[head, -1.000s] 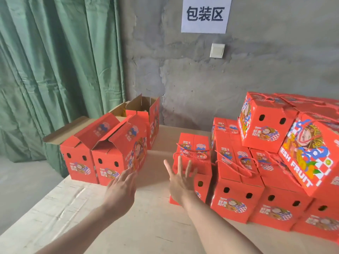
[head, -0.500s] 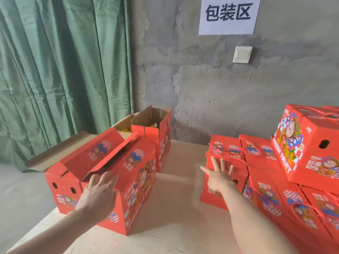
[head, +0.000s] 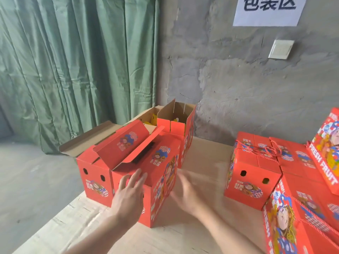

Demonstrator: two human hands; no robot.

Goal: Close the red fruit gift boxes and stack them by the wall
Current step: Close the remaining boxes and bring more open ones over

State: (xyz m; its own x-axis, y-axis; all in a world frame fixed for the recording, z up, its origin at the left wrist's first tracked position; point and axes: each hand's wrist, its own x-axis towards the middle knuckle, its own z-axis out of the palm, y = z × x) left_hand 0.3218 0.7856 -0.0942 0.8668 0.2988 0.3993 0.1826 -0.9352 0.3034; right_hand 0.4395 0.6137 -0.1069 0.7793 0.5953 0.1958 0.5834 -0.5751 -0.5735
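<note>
Desk: Why does the grey concrete wall [head: 238, 88] back those closed, rope-handled red cardboard boxes [head: 256, 173]?
Photographer: Finished stock, seemingly. The red cardboard fruit box with raised flaps [head: 157, 169] sits left, awaiting closing — left hand [head: 130, 191] flat on its end, right hand [head: 185, 191] blurred, spread, empty.
</note>
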